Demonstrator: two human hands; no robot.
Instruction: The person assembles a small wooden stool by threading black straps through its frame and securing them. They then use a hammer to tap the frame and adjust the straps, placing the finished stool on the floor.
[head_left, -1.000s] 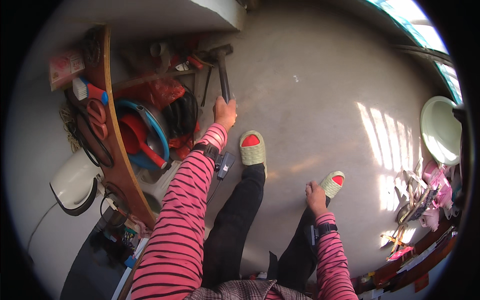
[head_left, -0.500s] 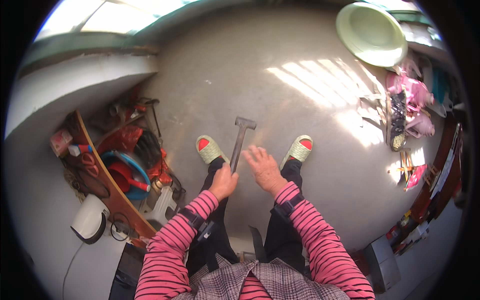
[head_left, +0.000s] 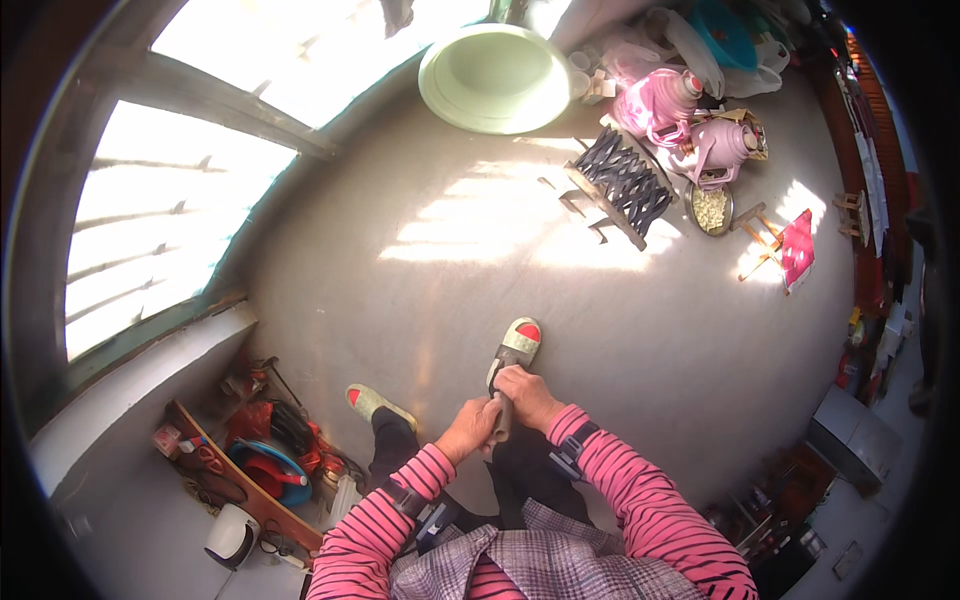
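In front of my body my two hands are close together around a hammer (head_left: 502,418). A brown-grey piece of it shows between them; the rest is hidden by my fingers, and I cannot tell which end faces me. My left hand (head_left: 470,430) is closed on it from the left. My right hand (head_left: 530,397) comes in from the right, with its fingers curled over the upper part. Just beyond the hands, a pale green slipper (head_left: 520,340) with red showing at its opening is on my right foot. Its pair (head_left: 370,402) is farther left and nearer.
Far off, a pale green basin (head_left: 495,80) leans near the window. A folding stool with dark webbing (head_left: 625,185), pink thermos flasks (head_left: 660,105) and a small red-seated stool (head_left: 797,248) stand to the right. At left, a shelf (head_left: 240,480) borders a blue basin (head_left: 300,490).
My right hand, open and apart before, has closed on the hammer beside my left. The hammer no longer points away with its head showing. My view has swung right, and my feet have moved.
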